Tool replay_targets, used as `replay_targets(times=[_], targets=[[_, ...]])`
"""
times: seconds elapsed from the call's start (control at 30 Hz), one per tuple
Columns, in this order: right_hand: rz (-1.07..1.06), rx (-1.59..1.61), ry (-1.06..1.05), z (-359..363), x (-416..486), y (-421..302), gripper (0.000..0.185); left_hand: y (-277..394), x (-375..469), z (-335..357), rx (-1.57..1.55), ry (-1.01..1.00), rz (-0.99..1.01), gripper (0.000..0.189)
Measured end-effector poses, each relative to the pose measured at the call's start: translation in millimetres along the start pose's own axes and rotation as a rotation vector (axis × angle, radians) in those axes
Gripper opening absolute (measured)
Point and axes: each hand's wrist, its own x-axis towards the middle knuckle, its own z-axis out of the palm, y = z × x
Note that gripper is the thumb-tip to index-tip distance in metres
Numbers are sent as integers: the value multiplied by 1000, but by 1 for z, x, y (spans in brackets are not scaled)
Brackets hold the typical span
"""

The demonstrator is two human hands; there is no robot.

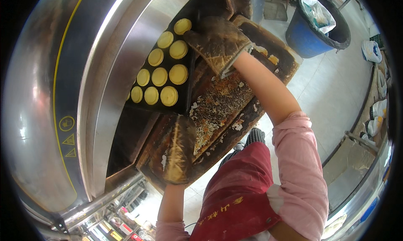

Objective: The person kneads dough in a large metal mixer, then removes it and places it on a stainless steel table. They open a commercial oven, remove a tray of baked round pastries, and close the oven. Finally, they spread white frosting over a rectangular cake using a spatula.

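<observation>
Partly inside an oven opening lies a black baking tray (pixel 184 106) with several round, pale yellow pastries (pixel 178 74) in rows. Its far left part is hidden behind the oven's steel front. My right hand (pixel 217 44), in a scorched quilted oven mitt, grips the tray's upper right corner, its thumb over the rim. At the lower right corner, my left hand (pixel 178 148) holds the rim in a similar browned mitt. Both sets of fingers are hidden within the mitts. Beneath the tray and mitts, the lowered oven door (pixel 220 112) has a burnt, flaking surface.
The oven's steel front (pixel 126 61), with yellow warning symbols, curves along the left. On the tiled floor at upper right stands a blue bin (pixel 310 36) with a plastic bag inside. Shelving with packages (pixel 126 228) is at lower left. A bench (pixel 352 168) runs along the right.
</observation>
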Motion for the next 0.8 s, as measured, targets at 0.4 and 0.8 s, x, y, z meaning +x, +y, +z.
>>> replay_targets(times=[0.4, 0.8], targets=[[-202, -92, 332, 30, 86, 25, 51, -9, 7, -6, 199, 51, -24, 33], [-221, -385, 167, 28, 97, 12, 44, -5, 17, -9, 327, 95, 44, 39]])
